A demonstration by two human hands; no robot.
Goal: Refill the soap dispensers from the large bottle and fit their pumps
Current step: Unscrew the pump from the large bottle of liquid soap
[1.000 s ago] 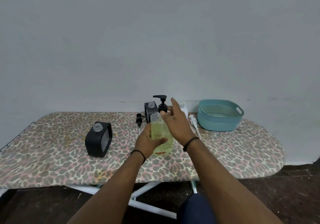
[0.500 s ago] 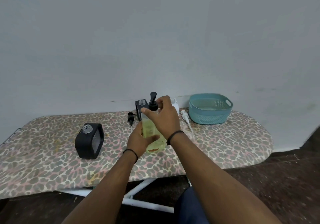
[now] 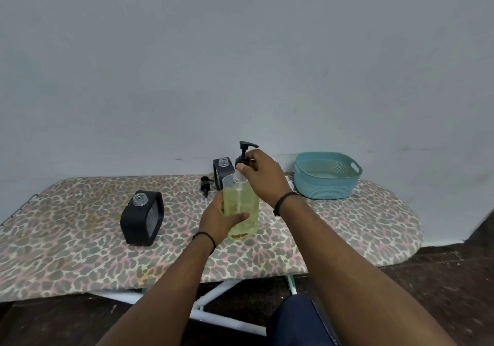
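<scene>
left hand (image 3: 219, 218) wraps the lower body of the large bottle (image 3: 242, 209), thumb across its front, pinning it upright on the ironing board (image 3: 334, 228); likely bracing it so it cannot turn or tip while the top is worked. right hand (image 3: 263, 175), directly above the left, pinches the collar of the black pump (image 3: 244, 155) between thumb and curled fingers. the collar sits above the clear neck and the dip tube runs down into the yellow-green soap, so judged step: pump coming out of (or going into) the neck; cannot tell which.

count:
- dispensers, black, open-necked, no pump fitted: 2. near dispenser (image 3: 142, 218) well left of the left hand; far dispenser (image 3: 224, 170) just behind the bottle, left of the right hand.
- pumps: 1 in the right hand, 1 loose pump (image 3: 205, 185) lying beyond the left hand. a white part shows past the right wrist, too hidden to name.
- teal basket (image 3: 327, 175): 1, right of the right hand.

refill judged not yet begun.
</scene>
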